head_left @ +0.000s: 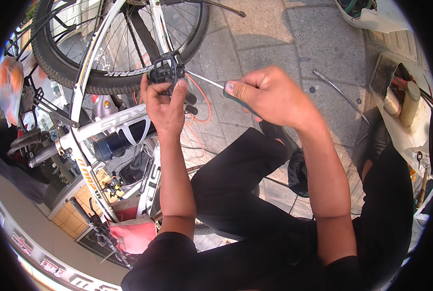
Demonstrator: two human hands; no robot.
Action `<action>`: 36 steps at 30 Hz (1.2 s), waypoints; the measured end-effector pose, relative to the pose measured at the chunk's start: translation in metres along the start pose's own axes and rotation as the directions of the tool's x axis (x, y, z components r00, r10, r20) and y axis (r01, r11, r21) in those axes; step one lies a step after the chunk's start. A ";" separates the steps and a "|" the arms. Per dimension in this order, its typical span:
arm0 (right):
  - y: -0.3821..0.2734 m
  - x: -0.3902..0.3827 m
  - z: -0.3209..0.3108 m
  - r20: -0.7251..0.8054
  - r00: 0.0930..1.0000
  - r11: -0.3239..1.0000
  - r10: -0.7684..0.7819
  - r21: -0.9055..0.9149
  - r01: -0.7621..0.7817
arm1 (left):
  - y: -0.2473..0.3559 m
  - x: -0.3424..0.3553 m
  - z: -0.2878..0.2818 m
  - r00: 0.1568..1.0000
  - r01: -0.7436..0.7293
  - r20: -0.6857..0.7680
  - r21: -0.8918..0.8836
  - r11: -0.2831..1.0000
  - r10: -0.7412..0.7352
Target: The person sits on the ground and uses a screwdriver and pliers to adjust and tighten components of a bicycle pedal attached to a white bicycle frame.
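If the screwdriver held in the right grip slips, it may stab the left grip holding the bicycle pedal.

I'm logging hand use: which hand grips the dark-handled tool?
The right hand; it grips the tool's dark handle, while the left hand holds the black part.

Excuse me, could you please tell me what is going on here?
The person's bare left hand holds a black, boxy, pedal-like part in front of a white-framed bicycle. The bare right hand grips a screwdriver-like tool with a dark green handle and thin metal shaft. The shaft reaches the part's right side; whether its tip is seated in anything is too small to tell.
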State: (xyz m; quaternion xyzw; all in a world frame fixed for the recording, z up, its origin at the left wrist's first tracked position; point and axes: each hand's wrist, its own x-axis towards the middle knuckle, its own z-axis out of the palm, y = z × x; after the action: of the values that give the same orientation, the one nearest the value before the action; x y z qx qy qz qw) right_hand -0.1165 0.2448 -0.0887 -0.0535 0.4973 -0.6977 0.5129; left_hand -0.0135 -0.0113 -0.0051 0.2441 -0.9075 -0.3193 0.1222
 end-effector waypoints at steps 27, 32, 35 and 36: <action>0.007 -0.018 0.013 -0.084 0.993 0.995 -0.077 -0.064 0.072 | 0.007 -0.002 -0.001 1.000 -0.014 0.006 0.101 0.995 0.013; 0.010 -0.020 0.013 -0.072 0.997 1.000 -0.001 0.025 0.003 | 0.009 -0.002 -0.003 1.000 0.004 0.016 0.075 0.997 -0.005; 0.003 -0.022 0.010 -0.116 0.991 0.997 0.064 0.053 -0.059 | -0.013 -0.001 -0.014 0.999 -0.043 0.013 0.157 0.987 0.041; 0.006 -0.021 0.011 -0.154 0.988 0.999 0.025 0.030 -0.020 | -0.011 -0.001 -0.012 1.000 -0.029 0.001 0.128 0.991 0.029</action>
State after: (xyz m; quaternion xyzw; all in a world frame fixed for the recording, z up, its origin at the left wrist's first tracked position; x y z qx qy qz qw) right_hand -0.0959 0.2536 -0.0786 0.0134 0.5259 -0.7009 0.4816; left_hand -0.0042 -0.0247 -0.0035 0.2384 -0.9294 -0.2587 0.1112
